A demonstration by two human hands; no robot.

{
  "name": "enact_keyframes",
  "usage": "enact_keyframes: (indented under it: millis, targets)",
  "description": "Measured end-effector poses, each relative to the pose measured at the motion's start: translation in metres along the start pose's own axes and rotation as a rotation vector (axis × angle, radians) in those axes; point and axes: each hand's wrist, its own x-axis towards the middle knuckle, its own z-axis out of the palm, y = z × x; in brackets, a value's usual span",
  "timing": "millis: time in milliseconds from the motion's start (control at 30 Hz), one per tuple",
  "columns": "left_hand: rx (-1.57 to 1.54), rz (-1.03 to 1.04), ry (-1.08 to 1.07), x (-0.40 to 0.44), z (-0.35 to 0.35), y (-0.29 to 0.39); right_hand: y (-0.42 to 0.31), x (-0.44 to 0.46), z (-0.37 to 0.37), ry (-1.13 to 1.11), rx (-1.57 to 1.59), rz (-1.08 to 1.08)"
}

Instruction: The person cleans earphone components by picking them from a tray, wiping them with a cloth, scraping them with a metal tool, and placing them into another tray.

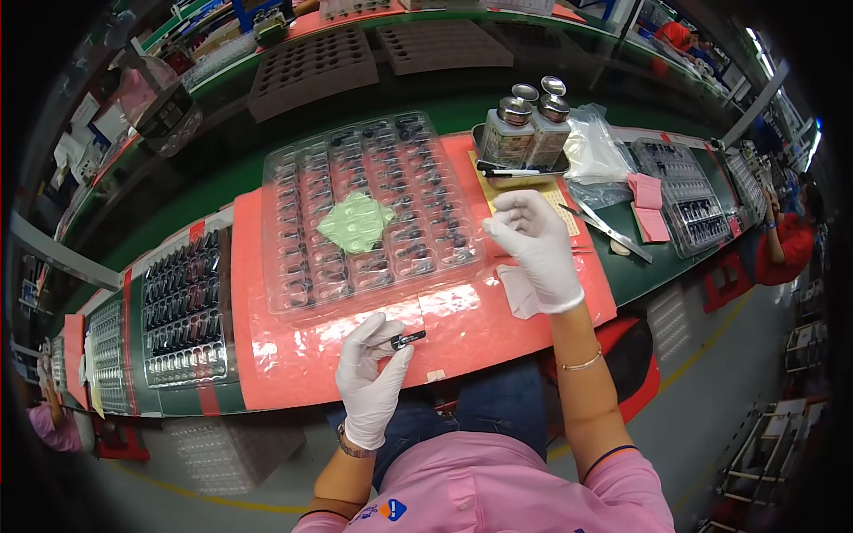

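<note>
My gloved left hand (371,377) pinches a small black part (409,339) with a glossy, narrow end, just above the pink mat (320,351) near its front edge. My gloved right hand (538,249) is raised over the mat's right side, fingers curled and thumb drawn in; whether anything small sits between the fingertips is hidden. Beyond my left hand lies a clear plastic tray (283,200) holding rows of small dark parts. A pale green, crinkled piece (355,222) rests on top of the tray. A white paper scrap (518,291) lies beside my right hand.
Two metal-capped bottles (508,138) stand in a holder with a pen (520,173). Right of them are a plastic bag (593,147), metal tweezers or scissors (613,233) and pink notes (649,209). More filled trays (185,306) flank the mat. Other people (786,240) sit along the line.
</note>
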Motion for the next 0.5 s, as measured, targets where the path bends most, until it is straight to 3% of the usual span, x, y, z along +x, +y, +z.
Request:
enact_keyframes:
  millis: [200,300,500]
  targets:
    - [-0.063,-0.061,0.009,0.002,-0.001,0.006,0.011,-0.001,-0.004,-0.027,-0.246,0.027]
    - [-0.087,-0.082,0.027,0.003,-0.002,0.007,0.011,-0.015,-0.016,0.208,-0.431,-0.353]
    - [-0.049,-0.031,-0.009,0.004,-0.005,0.003,0.015,-0.058,-0.031,0.046,-0.814,-0.487]
